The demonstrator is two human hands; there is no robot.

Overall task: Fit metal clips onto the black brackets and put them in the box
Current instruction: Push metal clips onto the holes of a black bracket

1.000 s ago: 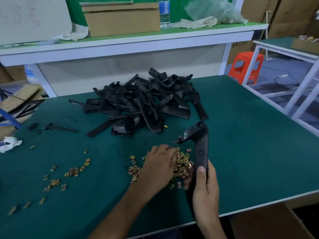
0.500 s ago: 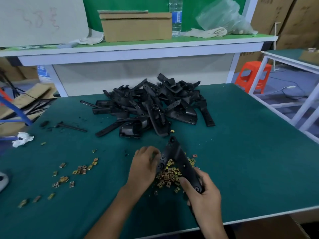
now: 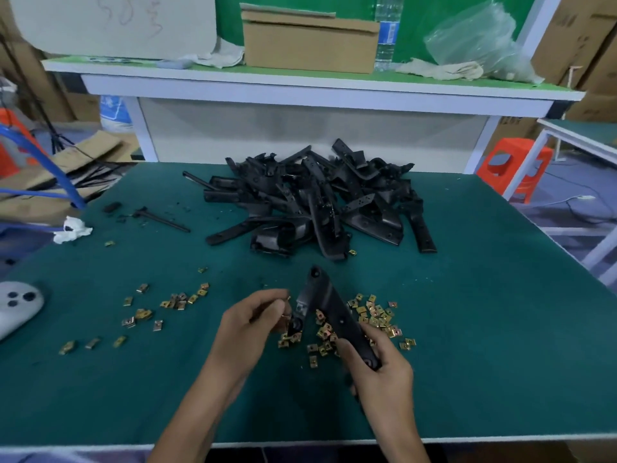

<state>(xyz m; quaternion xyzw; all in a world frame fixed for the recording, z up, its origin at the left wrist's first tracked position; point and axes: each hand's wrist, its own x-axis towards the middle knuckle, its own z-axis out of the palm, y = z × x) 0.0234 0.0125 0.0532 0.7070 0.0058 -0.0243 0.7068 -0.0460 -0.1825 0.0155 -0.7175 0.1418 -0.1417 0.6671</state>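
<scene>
Centrally, low in the frame, the right hand [image 3: 380,372] grips the near end of a black bracket [image 3: 329,307], its fingers [image 3: 347,354] wrapped tight around the part, which is held tilted with its far tip pointing up and away over the green surface [image 3: 500,329]. Just left of it, the left hand [image 3: 253,324] has its fingers [image 3: 278,304] curled together, pinching what looks like a small brass-coloured clip [image 3: 287,298] beside the bracket's short side arm; whether the clip touches the bracket cannot be told. Under and around both hands lie loose clips [image 3: 375,312] on the surface, and a thinner scatter of clips [image 3: 177,300] lies well apart at lower left. Above the hands, mid-frame, sits a tangled pile of brackets [image 3: 317,202]. Left of that pile a thin black rod [image 3: 163,220] lies flat, with a crumpled white tissue [image 3: 71,228] near the surface's left edge and a pale grey device [image 3: 16,307] at the far left margin. Along the top of the frame a shelf [image 3: 300,91] carries a cardboard box [image 3: 307,45], a water bottle [image 3: 385,35] just right of it, and a clear plastic bag [image 3: 477,38]. An orange stool [image 3: 514,168] stands on the floor at right.
</scene>
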